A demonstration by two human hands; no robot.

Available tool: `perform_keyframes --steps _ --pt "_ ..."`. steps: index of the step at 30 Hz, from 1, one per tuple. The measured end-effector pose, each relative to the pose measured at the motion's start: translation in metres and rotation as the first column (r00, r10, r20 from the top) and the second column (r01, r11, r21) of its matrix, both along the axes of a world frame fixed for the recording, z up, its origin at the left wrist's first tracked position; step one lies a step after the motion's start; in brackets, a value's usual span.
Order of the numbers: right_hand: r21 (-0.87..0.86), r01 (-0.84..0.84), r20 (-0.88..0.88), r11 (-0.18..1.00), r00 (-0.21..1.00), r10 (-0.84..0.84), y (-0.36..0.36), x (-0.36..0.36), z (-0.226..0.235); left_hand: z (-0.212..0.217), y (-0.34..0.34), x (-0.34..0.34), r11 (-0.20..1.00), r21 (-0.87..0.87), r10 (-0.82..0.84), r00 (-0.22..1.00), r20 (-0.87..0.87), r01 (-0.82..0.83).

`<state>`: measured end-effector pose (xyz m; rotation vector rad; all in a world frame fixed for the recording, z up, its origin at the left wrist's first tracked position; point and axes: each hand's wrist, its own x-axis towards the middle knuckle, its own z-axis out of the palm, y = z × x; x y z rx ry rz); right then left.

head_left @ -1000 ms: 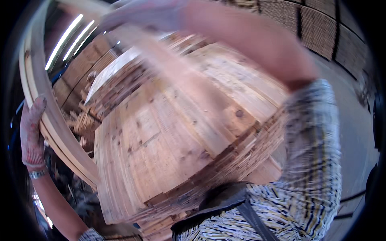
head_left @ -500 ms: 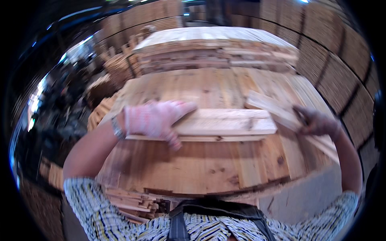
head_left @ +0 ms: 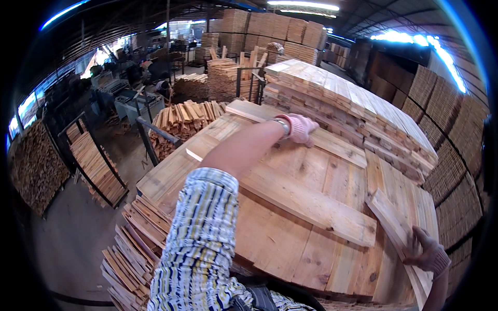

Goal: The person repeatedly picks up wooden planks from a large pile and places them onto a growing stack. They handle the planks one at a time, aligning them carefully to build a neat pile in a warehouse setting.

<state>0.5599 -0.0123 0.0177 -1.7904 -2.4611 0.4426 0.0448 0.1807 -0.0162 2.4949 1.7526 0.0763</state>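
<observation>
Left hand: out over the far board, grip hard to tell.
Right hand: well apart, clamped on the slanting board.
Middle board: flat on the plank stack, between both hands.

Left glove pink; sleeve striped white, navy, yellow; boards tan
</observation>
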Motion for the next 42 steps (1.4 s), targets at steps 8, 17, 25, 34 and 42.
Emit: perform_keyframes --steps 8,17,25,34,42 --pt "-0.046 0.174 0.189 0.984 0.968 -0.163 0.007 -0.005 0.035 0.000 0.005 0.009 0.998 0.063 -0.034 0.999 0.040 0.031" --pt "-0.174 0.048 0.468 0.984 0.883 0.040 0.143 0.009 0.047 0.009 0.009 0.035 0.992 0.123 -0.025 0.995 0.097 0.013" --pt "-0.173 -0.107 0.573 0.979 0.798 0.188 0.190 0.041 0.053 0.038 -0.001 0.076 1.000 0.015 0.017 0.998 0.066 -0.018" --pt "-0.143 -0.116 0.593 0.983 0.785 0.179 0.277 0.063 0.027 0.038 0.001 0.092 0.994 0.109 -0.019 0.998 0.062 0.013" --pt "-0.010 0.072 0.372 0.997 0.926 -0.063 0.312 0.049 0.014 0.025 0.019 0.069 0.999 0.013 -0.038 0.959 0.282 0.035"
